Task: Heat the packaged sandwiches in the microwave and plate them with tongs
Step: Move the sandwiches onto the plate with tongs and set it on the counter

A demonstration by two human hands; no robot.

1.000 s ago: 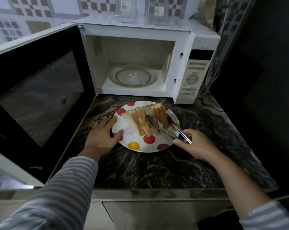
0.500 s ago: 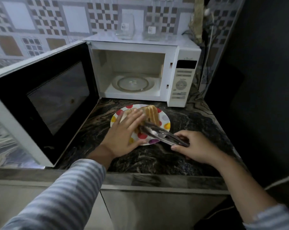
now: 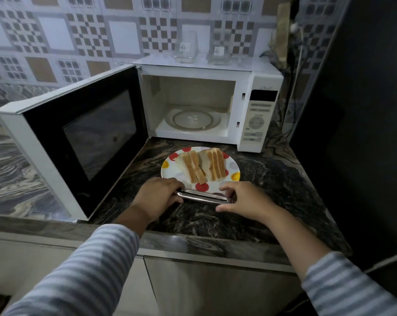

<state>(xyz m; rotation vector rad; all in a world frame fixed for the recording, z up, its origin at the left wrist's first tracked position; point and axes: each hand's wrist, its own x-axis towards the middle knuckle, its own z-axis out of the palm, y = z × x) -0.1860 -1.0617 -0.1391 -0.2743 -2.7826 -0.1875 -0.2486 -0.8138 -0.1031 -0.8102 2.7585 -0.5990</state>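
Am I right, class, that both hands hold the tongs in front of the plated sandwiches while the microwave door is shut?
Not quite: the head view shows the microwave door wide open. Both the left hand and right hand do hold the tongs before the plated sandwiches.

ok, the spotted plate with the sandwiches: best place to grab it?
Take the white polka-dot plate by its bare right rim, coming from the right. The open microwave door crowds its left side, the steel tongs with both hands lie across the near edge, and the sandwich halves cover the middle.
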